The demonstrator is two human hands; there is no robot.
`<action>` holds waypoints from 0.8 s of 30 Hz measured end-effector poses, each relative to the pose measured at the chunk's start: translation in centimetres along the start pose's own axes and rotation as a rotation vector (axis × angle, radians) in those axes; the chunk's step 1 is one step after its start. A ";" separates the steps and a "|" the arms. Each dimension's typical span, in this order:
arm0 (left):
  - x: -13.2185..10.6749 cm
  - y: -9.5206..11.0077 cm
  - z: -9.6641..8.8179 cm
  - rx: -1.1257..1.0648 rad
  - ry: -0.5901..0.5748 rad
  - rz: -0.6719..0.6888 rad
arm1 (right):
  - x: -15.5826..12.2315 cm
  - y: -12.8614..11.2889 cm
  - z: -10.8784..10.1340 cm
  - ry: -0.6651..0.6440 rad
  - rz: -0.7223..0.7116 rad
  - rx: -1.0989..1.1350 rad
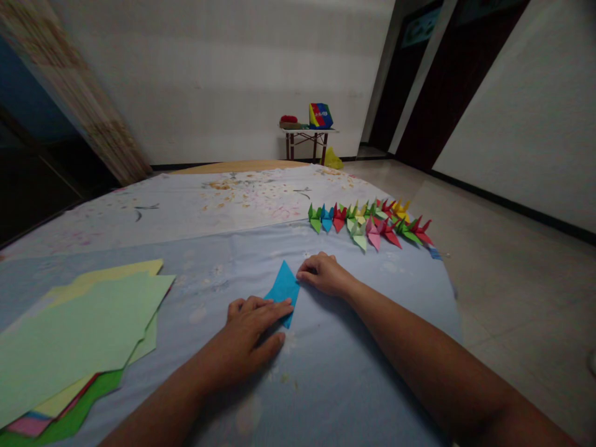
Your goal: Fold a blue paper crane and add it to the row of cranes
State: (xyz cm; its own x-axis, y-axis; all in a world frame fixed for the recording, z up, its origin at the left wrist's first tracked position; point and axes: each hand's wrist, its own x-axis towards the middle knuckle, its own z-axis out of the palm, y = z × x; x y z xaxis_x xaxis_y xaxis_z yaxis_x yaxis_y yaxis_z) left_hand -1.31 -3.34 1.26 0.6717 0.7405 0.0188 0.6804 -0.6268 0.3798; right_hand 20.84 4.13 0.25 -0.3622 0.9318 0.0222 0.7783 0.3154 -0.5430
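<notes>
A folded piece of blue origami paper (285, 284) lies on the cloth in front of me, one point facing away and one toward me. My left hand (254, 326) rests on its lower left part, fingers stretched out flat and thumb apart, covering some of the paper. At the paper's right corner is my right hand (321, 273), its thumb and fingertips pinched together on the edge. Several folded paper cranes (339, 215) in green, blue, red, pink and yellow stand in rows farther back to the right.
To the left lies a stack of coloured paper sheets (84, 329), pale green on top. A blue floral tablecloth (363, 385) covers the near part of the round table. Against the far wall, a small table (310, 131) carries a colourful box (321, 116).
</notes>
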 end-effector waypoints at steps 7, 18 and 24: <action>0.2 0.1 -0.4 0.006 -0.035 0.017 | -0.6 -0.6 -0.1 -0.040 -0.046 -0.071; 0.3 0.1 -1.9 0.074 -0.161 0.120 | -0.1 -0.2 0.5 -0.032 -0.049 -0.039; 1.3 -1.2 -1.6 -0.072 -0.072 -0.009 | -0.3 -0.3 0.4 -0.035 -0.070 -0.041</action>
State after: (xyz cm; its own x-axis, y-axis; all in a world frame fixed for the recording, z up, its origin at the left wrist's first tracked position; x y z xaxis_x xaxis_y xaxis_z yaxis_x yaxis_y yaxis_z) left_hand -1.72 -1.27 2.33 0.6864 0.7255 -0.0502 0.6657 -0.5990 0.4451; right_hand 20.54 3.64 0.04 -0.4337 0.9006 0.0296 0.7702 0.3875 -0.5067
